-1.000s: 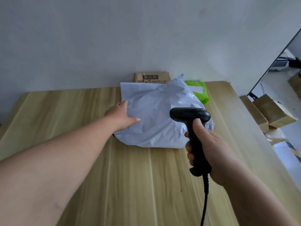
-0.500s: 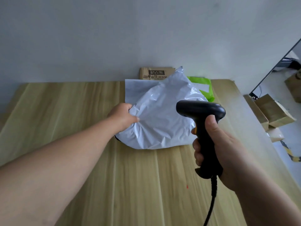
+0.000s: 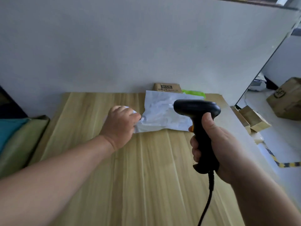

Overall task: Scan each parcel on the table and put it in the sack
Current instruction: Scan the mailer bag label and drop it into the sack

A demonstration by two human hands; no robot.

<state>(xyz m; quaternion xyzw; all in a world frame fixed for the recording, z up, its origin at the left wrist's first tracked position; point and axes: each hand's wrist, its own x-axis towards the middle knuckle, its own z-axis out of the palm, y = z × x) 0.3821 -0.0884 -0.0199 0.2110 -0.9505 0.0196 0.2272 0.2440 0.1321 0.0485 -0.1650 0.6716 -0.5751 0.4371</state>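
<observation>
A crumpled white plastic mailer parcel [image 3: 160,113] lies at the far middle of the wooden table [image 3: 138,168]. My left hand [image 3: 120,126] grips its bunched left corner. My right hand [image 3: 216,149] grips the handle of a black corded barcode scanner [image 3: 197,111], whose head is held over the parcel's right side. Behind the white parcel, against the wall, sit a brown cardboard parcel [image 3: 167,88] with a label and a bright green parcel [image 3: 193,93], both partly hidden.
A green and teal sack [image 3: 17,137] stands beside the table's left edge. Cardboard boxes [image 3: 254,119] lie on the floor to the right, with a larger box [image 3: 288,98] farther off. A white wall closes the back of the table.
My left hand has closed on the white parcel's left corner and pulled it leftward, flattening it. The view has lifted and turned left, bringing the sack into sight.
</observation>
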